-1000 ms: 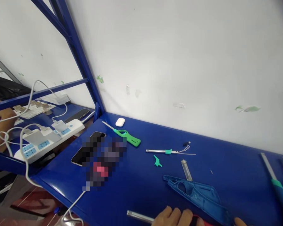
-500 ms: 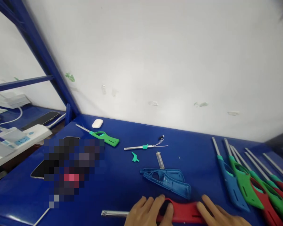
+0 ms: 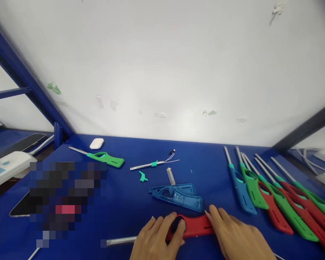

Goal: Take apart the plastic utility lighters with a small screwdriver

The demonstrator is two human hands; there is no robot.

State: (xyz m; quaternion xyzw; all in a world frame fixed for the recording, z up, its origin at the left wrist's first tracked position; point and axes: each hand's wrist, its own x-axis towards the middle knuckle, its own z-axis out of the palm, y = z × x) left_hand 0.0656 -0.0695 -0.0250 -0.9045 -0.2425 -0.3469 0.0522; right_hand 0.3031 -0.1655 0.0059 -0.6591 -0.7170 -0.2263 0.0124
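A red long-necked lighter (image 3: 197,226) lies flat on the blue table near the front, its metal tube pointing left. My left hand (image 3: 158,236) is closed on it around the trigger loop, with the thumb at the opening. Gripping the handle's right end is my right hand (image 3: 237,233), its fingers partly hiding that end. Just beyond are two overlapping blue lighter casing halves (image 3: 191,202). Farther back lie a clear fuel tank (image 3: 170,176), a loose teal trigger (image 3: 143,177) and a metal lighter tube (image 3: 141,167) with thin wires attached.
Several assembled lighters (image 3: 273,207) in blue, green and red lie side by side at right. A green lighter (image 3: 108,159) and a white earbud case (image 3: 96,143) are at back left. A phone (image 3: 21,206) sits beside a blurred patch. A power strip (image 3: 12,164) is far left.
The view has turned rightward, so the table items appear farther left. My right hand's fingers have drawn closer together at the red lighter's end. Both hands stay on it.
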